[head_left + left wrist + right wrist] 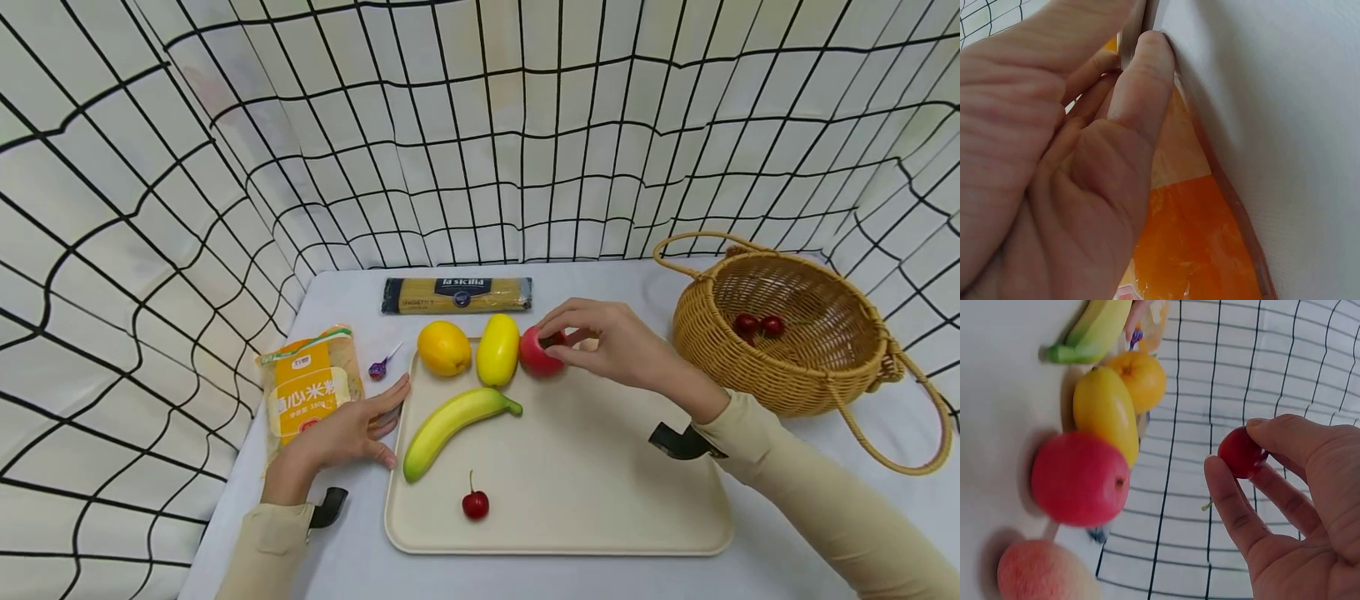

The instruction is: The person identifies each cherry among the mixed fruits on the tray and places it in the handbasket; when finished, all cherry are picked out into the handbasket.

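Observation:
My right hand (617, 343) pinches a dark red cherry (1242, 452) between thumb and fingertips, above the tray's back edge. A green stem hangs below the cherry in the right wrist view. From the head, the held cherry overlaps a red, apple-like fruit (538, 353); a peach (1044, 572) lies beside that fruit. My left hand (347, 433) rests against the left rim of the beige tray (600, 467), fingers extended, partly over a yellow food packet (307, 392). On the tray lie a banana (450, 427), a yellow oval fruit (498, 350), an orange (444, 348) and another cherry (476, 505).
A wicker basket (757, 375) with several cherries (772, 326) inside stands to the right, its handles sticking out. Behind the tray lies a spaghetti pack (457, 297). A purple-wrapped lollipop (378, 369) is left of the tray. Black netting (525, 158) surrounds the table.

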The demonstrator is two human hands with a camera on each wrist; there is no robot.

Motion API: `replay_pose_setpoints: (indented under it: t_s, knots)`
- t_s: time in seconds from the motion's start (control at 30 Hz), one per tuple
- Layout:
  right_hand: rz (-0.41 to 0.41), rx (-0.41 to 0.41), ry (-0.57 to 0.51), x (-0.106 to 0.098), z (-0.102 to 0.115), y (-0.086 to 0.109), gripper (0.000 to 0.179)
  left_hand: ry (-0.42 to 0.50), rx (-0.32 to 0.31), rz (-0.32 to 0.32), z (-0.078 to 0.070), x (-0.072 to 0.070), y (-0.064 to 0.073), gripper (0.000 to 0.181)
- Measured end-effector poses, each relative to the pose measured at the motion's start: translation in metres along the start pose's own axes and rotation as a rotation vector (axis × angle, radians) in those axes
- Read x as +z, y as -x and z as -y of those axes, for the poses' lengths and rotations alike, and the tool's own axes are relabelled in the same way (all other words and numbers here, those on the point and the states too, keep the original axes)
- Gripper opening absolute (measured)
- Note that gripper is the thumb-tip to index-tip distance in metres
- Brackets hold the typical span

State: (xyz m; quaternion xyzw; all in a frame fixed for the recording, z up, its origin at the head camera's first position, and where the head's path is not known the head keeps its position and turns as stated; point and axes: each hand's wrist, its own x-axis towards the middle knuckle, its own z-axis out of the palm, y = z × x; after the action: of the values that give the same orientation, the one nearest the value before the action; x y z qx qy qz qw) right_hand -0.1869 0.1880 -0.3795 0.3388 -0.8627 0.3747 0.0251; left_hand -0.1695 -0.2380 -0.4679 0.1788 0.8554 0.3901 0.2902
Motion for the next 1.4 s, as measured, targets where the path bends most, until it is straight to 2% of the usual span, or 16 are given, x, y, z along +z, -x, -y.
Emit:
replay_pose_setpoints:
  t_s: [0.23, 0.53, 0.7, 0.93, 1.1, 1.27, 1.4]
  knots:
    - [-0.02, 0.031, -0.049, -0.025, -0.025, 0.002, 0.03, 0.022, -0.009, 0.001, -0.001, -0.001, 0.001, 0.12]
    - [-0.094, 0.084, 0.042, -0.075, -0.039, 0.008, 0.031, 0.037, -0.002, 0.013, -0.001, -0.002, 0.001, 0.12]
    - [-0.108, 0.122, 0.043, -0.099, -0.045, 0.015, 0.031, 0.025, -0.005, 0.014, -0.001, -0.004, 0.001, 0.121]
    - [0.004, 0.274, 0.073, -0.145, -0.058, 0.023, 0.034, 0.03, 0.005, 0.013, 0.0, -0.004, 0.002, 0.12]
    - [0.031, 0.355, 0.128, -0.174, -0.072, 0.029, 0.028, 0.039, 0.011, 0.014, 0.001, -0.004, 0.001, 0.12]
    - [0.047, 0.406, 0.184, -0.193, -0.09, 0.043, 0.029, 0.036, 0.002, 0.009, 0.0, -0.004, 0.001, 0.12]
    - [0.096, 0.424, 0.199, -0.2, -0.103, 0.056, 0.027, 0.028, -0.001, 0.004, 0.0, -0.004, 0.001, 0.12]
